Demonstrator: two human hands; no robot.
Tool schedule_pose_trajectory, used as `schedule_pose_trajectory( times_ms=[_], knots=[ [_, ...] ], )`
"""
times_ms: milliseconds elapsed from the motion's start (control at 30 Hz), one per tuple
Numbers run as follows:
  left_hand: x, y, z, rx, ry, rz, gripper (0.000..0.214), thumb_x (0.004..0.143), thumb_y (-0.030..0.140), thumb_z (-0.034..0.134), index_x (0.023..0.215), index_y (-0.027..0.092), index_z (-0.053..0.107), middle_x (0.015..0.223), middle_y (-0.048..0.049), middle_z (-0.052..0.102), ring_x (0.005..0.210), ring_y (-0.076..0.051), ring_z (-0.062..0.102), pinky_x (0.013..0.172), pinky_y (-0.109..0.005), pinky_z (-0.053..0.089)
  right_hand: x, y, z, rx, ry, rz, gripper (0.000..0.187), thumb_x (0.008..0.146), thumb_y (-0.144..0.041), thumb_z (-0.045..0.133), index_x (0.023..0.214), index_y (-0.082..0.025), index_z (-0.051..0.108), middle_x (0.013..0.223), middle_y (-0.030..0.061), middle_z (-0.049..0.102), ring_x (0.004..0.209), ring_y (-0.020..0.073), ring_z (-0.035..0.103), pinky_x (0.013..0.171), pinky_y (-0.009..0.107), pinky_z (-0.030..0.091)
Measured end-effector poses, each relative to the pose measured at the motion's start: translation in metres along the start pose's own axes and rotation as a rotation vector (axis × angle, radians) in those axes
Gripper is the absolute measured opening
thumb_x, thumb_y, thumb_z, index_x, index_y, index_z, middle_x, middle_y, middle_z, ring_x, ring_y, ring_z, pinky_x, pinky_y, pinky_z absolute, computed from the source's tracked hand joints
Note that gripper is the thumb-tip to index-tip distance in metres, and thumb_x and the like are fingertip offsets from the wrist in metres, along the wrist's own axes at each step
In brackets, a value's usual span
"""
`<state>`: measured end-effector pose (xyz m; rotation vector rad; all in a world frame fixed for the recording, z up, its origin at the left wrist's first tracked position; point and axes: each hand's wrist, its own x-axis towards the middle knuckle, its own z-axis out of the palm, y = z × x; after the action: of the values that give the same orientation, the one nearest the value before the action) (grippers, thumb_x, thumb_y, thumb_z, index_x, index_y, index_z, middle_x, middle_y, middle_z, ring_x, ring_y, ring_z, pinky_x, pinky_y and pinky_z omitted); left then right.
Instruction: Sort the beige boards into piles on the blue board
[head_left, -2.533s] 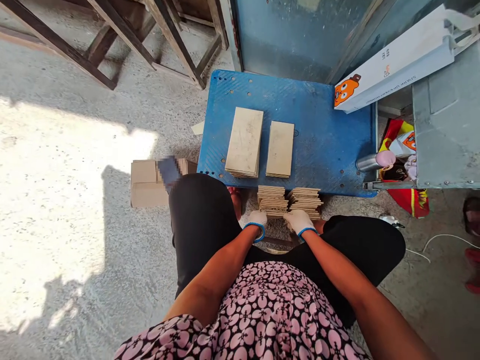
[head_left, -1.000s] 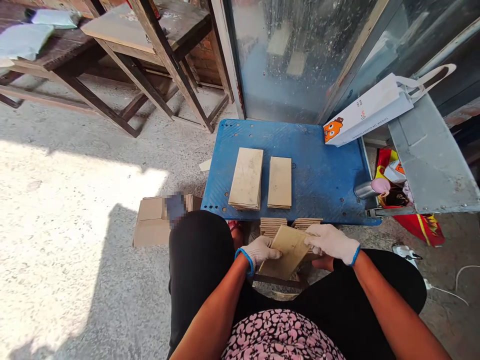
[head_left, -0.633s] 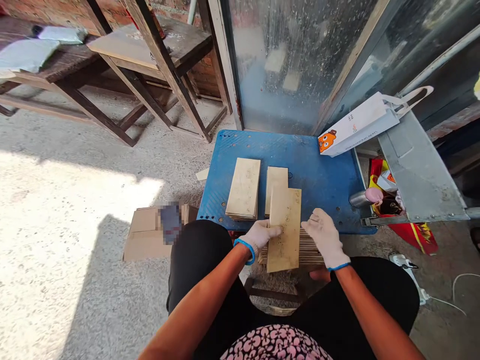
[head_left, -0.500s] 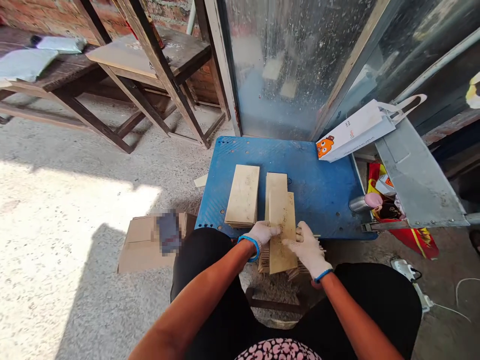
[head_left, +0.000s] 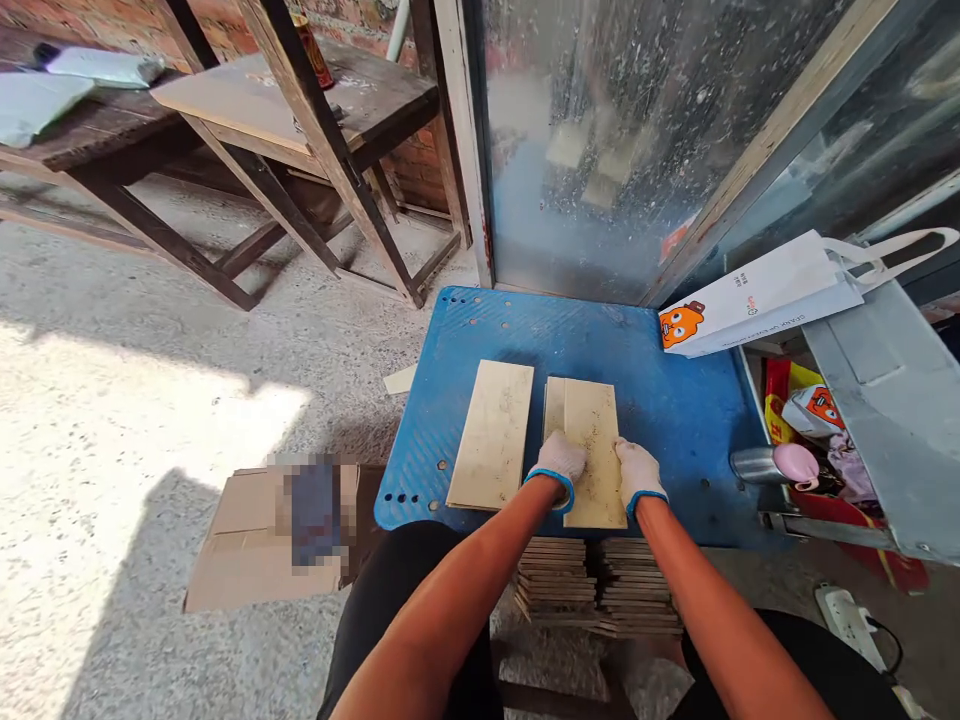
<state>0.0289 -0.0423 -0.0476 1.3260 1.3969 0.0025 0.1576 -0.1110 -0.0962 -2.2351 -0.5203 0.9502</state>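
A thin pale rectangular board [head_left: 596, 425], speckled with dark marks, lies over another pale board [head_left: 554, 402] that shows at its left. My left hand [head_left: 559, 458], in a white glove with a blue cuff, is closed at the speckled board's left edge. On the opposite edge my right hand [head_left: 639, 468], gloved alike, pinches the same board; the fingers beneath are hidden. Left of them a flat stack of pale boards [head_left: 491, 435] rests on the blue table [head_left: 480, 325]. Two piles of boards [head_left: 555, 580] stand below the table's near edge, between my knees.
A white paper bag [head_left: 765, 292] leans at the table's back right. Beside the right edge are a steel flask with a pink lid [head_left: 772, 465] and a metal tray [head_left: 885, 360]. Flattened cardboard [head_left: 232, 540] lies on the floor at left. A glass panel [head_left: 585, 150] stands behind the table.
Both hands have moved forward with the speckled board, from over the table's near edge onto the boards on the table. The near piles are now more exposed. The camera view has shifted.
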Motion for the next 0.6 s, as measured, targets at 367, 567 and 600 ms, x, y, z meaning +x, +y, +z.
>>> schedule_pose_trajectory(
  times_ms=[367, 567, 600],
  knots=[
    [0.033, -0.001, -0.004, 0.298, 0.182, -0.214, 0.049, 0.078, 0.020, 0.060, 0.126, 0.008, 0.055, 0.125, -0.0239, 0.058, 0.115, -0.031, 0.060, 0.089, -0.031, 0.049, 0.037, -0.011, 0.024, -0.371, -0.038, 0.054, 0.040, 0.087, -0.047, 0.046, 0.096, -0.020, 0.073, 0.097, 0.0088, 0.073, 0.083, 0.0200, 0.066, 0.061, 0.024, 0.046],
    [0.042, -0.003, 0.000, 0.374, 0.171, -0.247, 0.068, 0.081, 0.023, 0.058, 0.143, 0.006, 0.039, 0.134, -0.0257, 0.050, 0.125, -0.034, 0.052, 0.098, -0.037, 0.044, 0.032, -0.025, 0.028, -0.527, -0.062, -0.004, 0.040, 0.090, -0.045, 0.042, 0.084, -0.022, 0.073, 0.083, 0.0074, 0.070, 0.072, 0.0191, 0.061, 0.058, 0.025, 0.039],
    [0.042, -0.003, 0.000, 0.384, 0.163, -0.251, 0.069, 0.081, 0.023, 0.057, 0.145, 0.005, 0.036, 0.135, -0.0259, 0.049, 0.126, -0.034, 0.051, 0.099, -0.037, 0.044, 0.030, -0.026, 0.027, -0.537, -0.067, -0.015, 0.040, 0.090, -0.045, 0.042, 0.081, -0.022, 0.072, 0.080, 0.0066, 0.069, 0.070, 0.0187, 0.060, 0.057, 0.025, 0.038]
  ],
)
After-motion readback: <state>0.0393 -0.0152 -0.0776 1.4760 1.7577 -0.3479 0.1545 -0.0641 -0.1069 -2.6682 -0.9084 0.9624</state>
